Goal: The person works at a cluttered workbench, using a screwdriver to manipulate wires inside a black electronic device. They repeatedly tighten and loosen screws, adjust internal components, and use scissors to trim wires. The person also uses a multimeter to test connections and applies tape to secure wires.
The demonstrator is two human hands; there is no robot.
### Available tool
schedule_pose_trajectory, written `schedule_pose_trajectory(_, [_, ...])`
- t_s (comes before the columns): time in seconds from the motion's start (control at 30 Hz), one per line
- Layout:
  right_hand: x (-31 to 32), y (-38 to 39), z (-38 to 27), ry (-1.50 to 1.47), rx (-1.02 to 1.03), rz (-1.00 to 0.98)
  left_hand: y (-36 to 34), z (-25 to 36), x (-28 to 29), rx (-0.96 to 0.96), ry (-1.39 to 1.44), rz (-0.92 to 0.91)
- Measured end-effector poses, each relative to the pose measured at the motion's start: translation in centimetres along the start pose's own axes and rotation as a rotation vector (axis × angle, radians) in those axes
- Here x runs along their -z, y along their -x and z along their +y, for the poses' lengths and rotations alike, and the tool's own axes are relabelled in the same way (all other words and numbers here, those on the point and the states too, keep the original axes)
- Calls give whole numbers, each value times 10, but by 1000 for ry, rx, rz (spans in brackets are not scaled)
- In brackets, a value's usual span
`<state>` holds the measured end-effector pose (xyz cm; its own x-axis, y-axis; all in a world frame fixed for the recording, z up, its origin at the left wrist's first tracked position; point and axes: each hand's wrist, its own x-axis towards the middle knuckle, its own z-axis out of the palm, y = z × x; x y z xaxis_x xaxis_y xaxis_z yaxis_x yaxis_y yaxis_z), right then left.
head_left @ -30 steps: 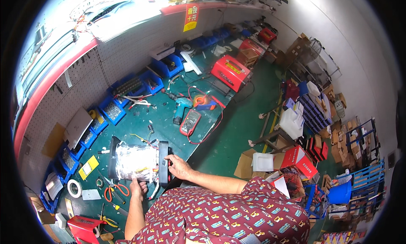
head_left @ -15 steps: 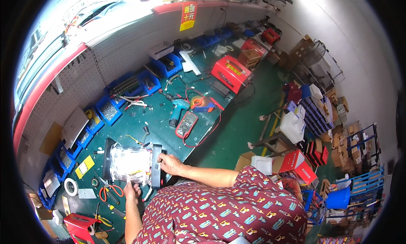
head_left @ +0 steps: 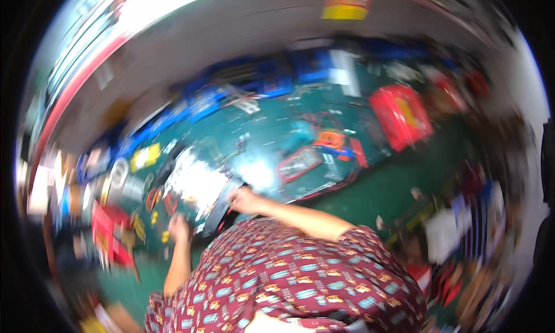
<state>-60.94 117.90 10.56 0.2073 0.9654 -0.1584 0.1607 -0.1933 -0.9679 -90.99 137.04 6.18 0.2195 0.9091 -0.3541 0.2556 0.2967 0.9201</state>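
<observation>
The whole view is smeared by motion. In front of me on the green bench lies a unit wrapped in shiny silvery film (head_left: 193, 180), with a dark end panel (head_left: 218, 209) on its right side. My right hand (head_left: 245, 200) is closed over the upper edge of that panel, fingers bent. Just off the unit's near side is my left hand (head_left: 179, 228), its fingers too blurred to read; whether it holds anything is hidden. Orange-handled pliers (head_left: 153, 199) lie left of the unit.
Blue parts bins (head_left: 202, 105) line the back of the bench (head_left: 266, 131). A red-framed multimeter (head_left: 299, 164) and an orange coil (head_left: 330, 139) lie to the right, near a red machine (head_left: 400, 116). Leftward are a white ring (head_left: 119, 172), a yellow card (head_left: 145, 156) and a red casing (head_left: 107, 235).
The view has swung left, so the bench and its things appear shifted and blurred. My right hand is still at the panel; my left hand appears slightly farther from the unit.
</observation>
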Motion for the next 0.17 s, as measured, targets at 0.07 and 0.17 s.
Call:
schedule_pose_trajectory(0.07, [10, -1, -6, 9, -83, -3, 17, -7, 1, 31, -122, 253])
schedule_pose_trajectory(0.17, [-8, -5, 2, -274, -139, -229, 80, -31, 34, 118, -177, 542])
